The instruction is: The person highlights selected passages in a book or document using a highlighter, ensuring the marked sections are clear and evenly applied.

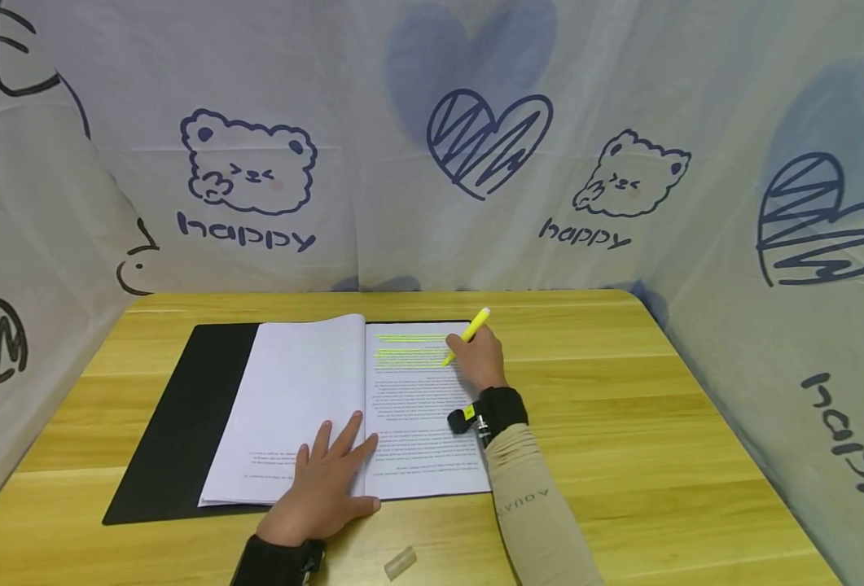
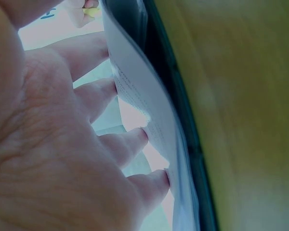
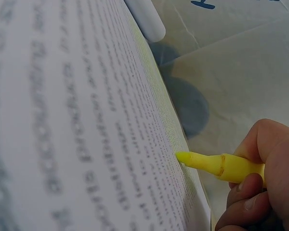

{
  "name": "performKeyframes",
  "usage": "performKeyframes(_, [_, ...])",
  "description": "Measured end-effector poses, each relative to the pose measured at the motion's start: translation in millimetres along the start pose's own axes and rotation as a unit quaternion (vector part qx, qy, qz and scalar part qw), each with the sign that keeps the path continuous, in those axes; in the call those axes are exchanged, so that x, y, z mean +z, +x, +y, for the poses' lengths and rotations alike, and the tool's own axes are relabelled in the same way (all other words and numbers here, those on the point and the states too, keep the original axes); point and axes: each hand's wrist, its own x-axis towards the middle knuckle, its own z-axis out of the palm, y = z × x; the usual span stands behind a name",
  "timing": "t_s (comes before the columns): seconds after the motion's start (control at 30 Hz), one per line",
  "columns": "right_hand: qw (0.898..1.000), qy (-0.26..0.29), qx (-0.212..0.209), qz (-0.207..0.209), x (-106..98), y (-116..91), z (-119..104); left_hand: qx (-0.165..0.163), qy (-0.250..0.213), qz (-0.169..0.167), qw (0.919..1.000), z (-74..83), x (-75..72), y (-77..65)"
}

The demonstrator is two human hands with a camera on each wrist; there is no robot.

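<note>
A yellow highlighter [image 1: 468,334] is pinched in my right hand [image 1: 481,358], its tip at the printed lines on the right-hand page [image 1: 424,439]. Yellow strokes [image 1: 410,352] cover several lines near the top of that page. In the right wrist view the highlighter [image 3: 216,163] points its tip at the paper, thumb and fingers around the barrel. My left hand [image 1: 329,480] rests with fingers spread across the lower fold of the open document, palm down. From the left wrist view, the fingertips [image 2: 159,180] press on the page.
A black folder cover [image 1: 168,423] lies under the left page [image 1: 292,391], on a wooden table [image 1: 622,423]. A small translucent cap-like piece [image 1: 400,562] lies near the front edge. Patterned cloth [image 1: 373,203] hangs behind and on both sides.
</note>
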Motion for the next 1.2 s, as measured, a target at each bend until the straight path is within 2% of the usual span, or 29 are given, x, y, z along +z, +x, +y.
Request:
performKeyframes(0.3, [1.000,-0.002,0.015,-0.008,-0.9,0.8,-0.6,-0.002,0.002,-0.001,1.0000,0.0,-0.5,0.2])
performKeyframes(1.2, [1.000,-0.001,0.014,-0.002,-2.8,1.0,1.4,0.001,-0.003,-0.005,1.0000,-1.3,-0.4,0.5])
